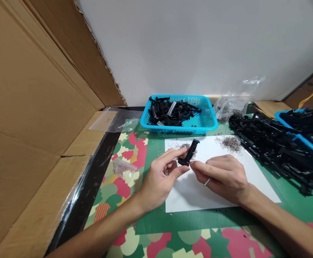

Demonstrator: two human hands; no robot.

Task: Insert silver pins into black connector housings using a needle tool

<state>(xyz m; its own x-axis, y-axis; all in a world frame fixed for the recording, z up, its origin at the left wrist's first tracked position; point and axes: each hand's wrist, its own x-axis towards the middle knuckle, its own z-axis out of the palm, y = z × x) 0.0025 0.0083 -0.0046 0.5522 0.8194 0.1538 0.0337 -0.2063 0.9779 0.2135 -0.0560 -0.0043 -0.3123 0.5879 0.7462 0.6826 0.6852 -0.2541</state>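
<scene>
My left hand (163,173) pinches a black plastic part (191,150) between thumb and fingers. The part has a long upright arm, tilted to the right, and a short foot at its lower end. My right hand (222,175) is closed, its index fingertip touching the foot of that part or right beside it. A thin silvery metal rod (207,182) sticks out below the right fingers; the rest of it is hidden in the hand. Both hands are above a white sheet (183,197). Behind the black part lies a pile of tiny metal pieces (184,146), partly covered.
A blue basket (178,129) of black parts stands at the back. A second metal pile (231,144) lies on the sheet's far right. Black parts (271,150) heap beside another blue basket (312,143). Plastic bags (124,168) and cardboard (38,107) are left.
</scene>
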